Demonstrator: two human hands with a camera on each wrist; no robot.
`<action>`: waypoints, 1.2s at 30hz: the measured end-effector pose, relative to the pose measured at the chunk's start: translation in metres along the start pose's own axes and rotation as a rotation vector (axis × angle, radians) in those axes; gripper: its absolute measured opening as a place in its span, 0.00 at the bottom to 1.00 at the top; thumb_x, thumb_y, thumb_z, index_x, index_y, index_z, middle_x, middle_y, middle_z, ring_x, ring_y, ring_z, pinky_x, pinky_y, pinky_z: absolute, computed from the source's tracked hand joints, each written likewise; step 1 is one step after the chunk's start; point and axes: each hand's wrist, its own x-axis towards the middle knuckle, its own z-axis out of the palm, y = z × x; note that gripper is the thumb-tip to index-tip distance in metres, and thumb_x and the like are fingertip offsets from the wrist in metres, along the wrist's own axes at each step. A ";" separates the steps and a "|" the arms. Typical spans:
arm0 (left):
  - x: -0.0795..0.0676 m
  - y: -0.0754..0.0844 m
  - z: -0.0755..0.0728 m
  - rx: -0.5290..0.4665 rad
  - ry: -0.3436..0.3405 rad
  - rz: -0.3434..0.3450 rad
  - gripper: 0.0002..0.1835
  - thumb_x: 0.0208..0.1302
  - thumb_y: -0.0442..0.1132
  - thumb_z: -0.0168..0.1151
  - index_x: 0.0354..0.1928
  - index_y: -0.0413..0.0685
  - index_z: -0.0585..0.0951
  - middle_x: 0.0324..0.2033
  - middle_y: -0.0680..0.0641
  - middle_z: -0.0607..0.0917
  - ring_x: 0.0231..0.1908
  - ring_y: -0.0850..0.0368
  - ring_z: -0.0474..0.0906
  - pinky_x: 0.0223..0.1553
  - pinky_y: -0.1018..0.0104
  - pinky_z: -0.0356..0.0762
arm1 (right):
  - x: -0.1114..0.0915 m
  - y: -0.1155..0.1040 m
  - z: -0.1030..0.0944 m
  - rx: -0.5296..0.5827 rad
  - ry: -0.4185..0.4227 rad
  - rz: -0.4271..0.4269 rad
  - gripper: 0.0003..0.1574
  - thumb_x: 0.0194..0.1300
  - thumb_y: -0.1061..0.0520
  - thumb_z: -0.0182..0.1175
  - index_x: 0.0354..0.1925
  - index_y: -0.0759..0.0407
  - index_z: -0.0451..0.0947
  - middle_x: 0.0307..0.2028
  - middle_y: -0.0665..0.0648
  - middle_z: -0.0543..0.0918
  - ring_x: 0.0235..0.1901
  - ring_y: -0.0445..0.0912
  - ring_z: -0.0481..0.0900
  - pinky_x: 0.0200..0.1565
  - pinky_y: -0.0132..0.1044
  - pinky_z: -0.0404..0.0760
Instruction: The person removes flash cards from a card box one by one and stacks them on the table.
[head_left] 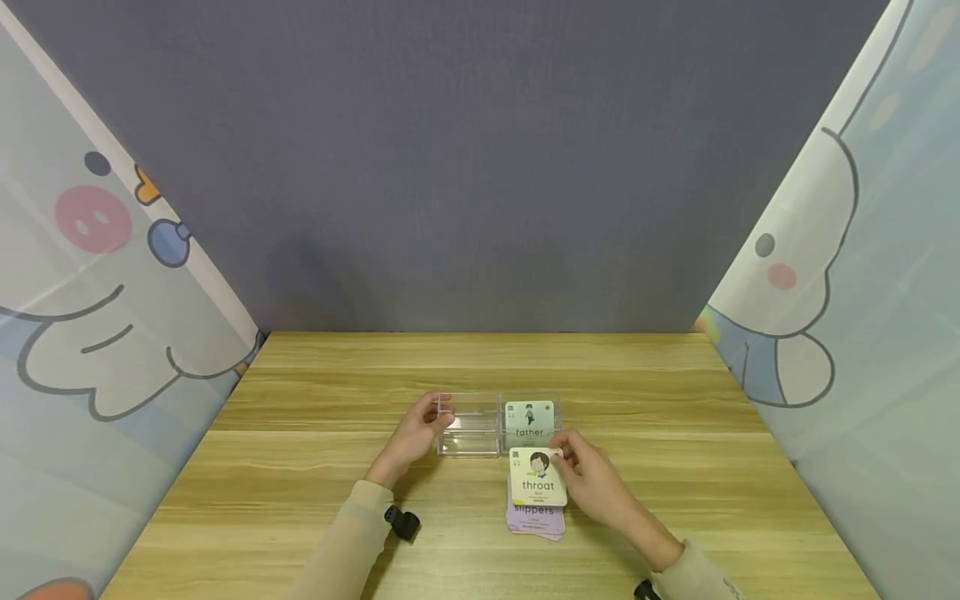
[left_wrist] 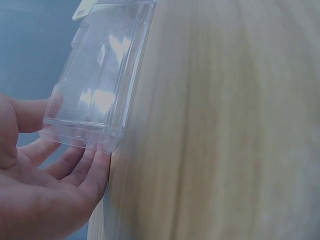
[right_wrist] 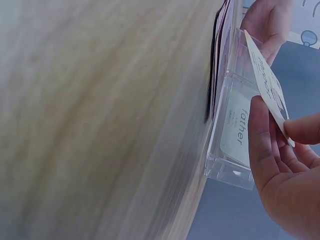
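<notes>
A clear plastic divided box stands on the wooden table. My left hand grips its left end; in the left wrist view the thumb reaches over the end wall of the box and the other fingers lie against its outside. My right hand pinches the pale yellow "throat" card by its right edge, thumb on the printed face. In the right wrist view this card is tilted, above the box. The green "father" card lies in the right part of the box.
A small stack of cards with the purple "slippers" card on top lies on the table in front of the box, partly under the "throat" card in the head view. A dark grey wall rises behind, with cartoon-printed curtains at both sides.
</notes>
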 end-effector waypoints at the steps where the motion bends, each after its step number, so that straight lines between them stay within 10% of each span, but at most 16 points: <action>1: 0.000 0.000 0.000 -0.001 0.000 0.003 0.23 0.76 0.40 0.58 0.69 0.45 0.72 0.56 0.44 0.80 0.61 0.41 0.73 0.61 0.41 0.70 | 0.000 0.000 0.000 0.000 -0.002 -0.003 0.14 0.67 0.72 0.60 0.47 0.58 0.76 0.31 0.50 0.80 0.32 0.41 0.78 0.33 0.32 0.81; 36: -0.001 0.002 0.001 -0.011 0.005 0.016 0.23 0.75 0.37 0.59 0.68 0.43 0.72 0.56 0.40 0.81 0.59 0.41 0.74 0.60 0.42 0.72 | -0.004 -0.002 0.006 0.001 -0.081 0.024 0.12 0.66 0.71 0.62 0.45 0.60 0.76 0.30 0.50 0.79 0.28 0.38 0.76 0.29 0.32 0.79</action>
